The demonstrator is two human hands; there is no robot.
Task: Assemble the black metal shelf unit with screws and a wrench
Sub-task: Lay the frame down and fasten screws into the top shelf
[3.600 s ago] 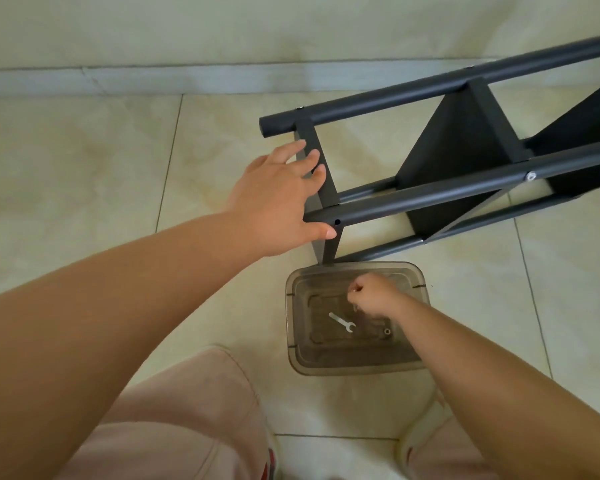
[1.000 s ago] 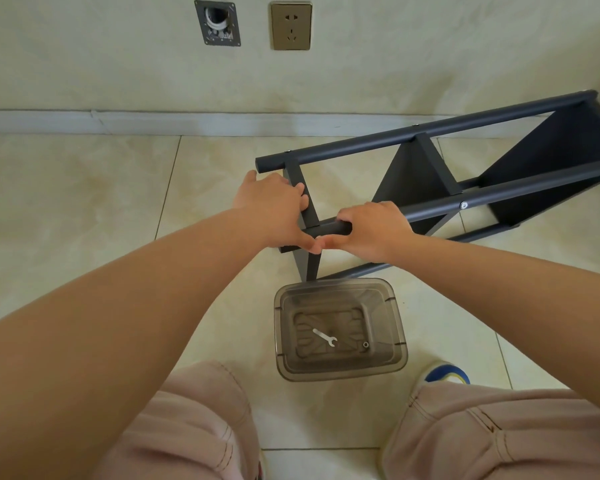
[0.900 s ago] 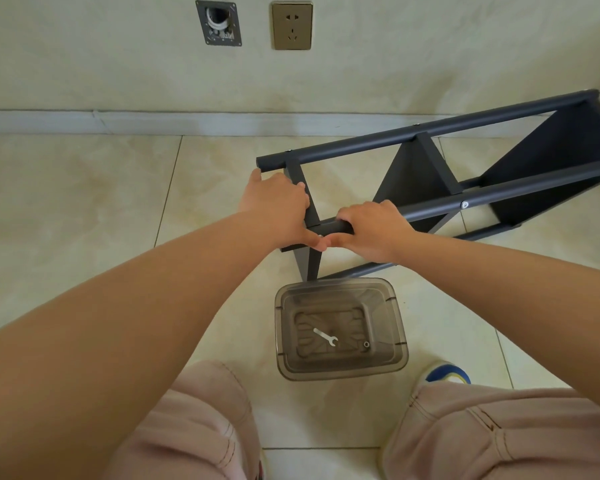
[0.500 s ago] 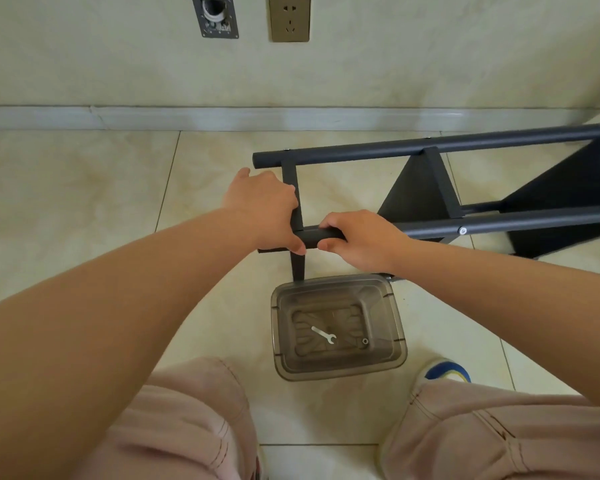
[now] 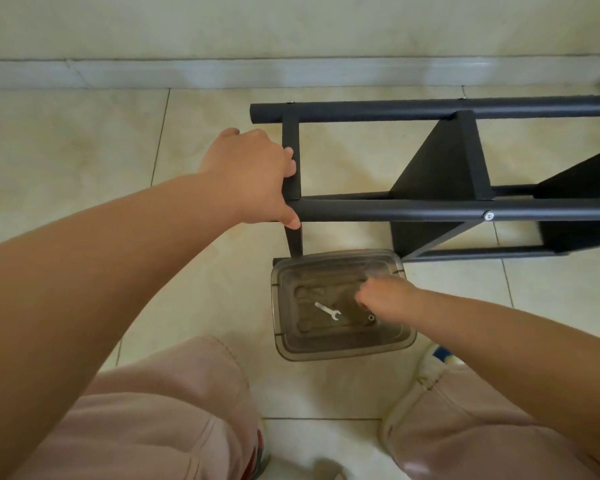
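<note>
Head camera looks down at a tiled floor [image 5: 66,161], w/ the wall at the top of the frame. Black shelf unit [image 5: 440,171] lies on its side in the upper right part of the picture, its round tubes running left to right. Left hand [image 5: 253,174] is at centre, curled round the short cross bar at the left end of the unit; fingers wrap over the bar, thumb tip lies against the near long tube. One silver screw [image 5: 488,215] shows in that near tube, right of centre. Just below the unit, at lower centre, stands a clear plastic box [image 5: 284,344]. Inside it on the bottom lie a small silver wrench [image 5: 327,310] and, to the right of it, a small round ring-shaped part [image 5: 371,317], maybe a washer or nut, too small to tell. Right hand [image 5: 383,296] reaches into the box from the right, fingers bent and bunched together above the ring part; it is blurred, so I cannot tell if it holds sth. Pink trousers [image 5: 160,410] fill the bottom of the frame.
</note>
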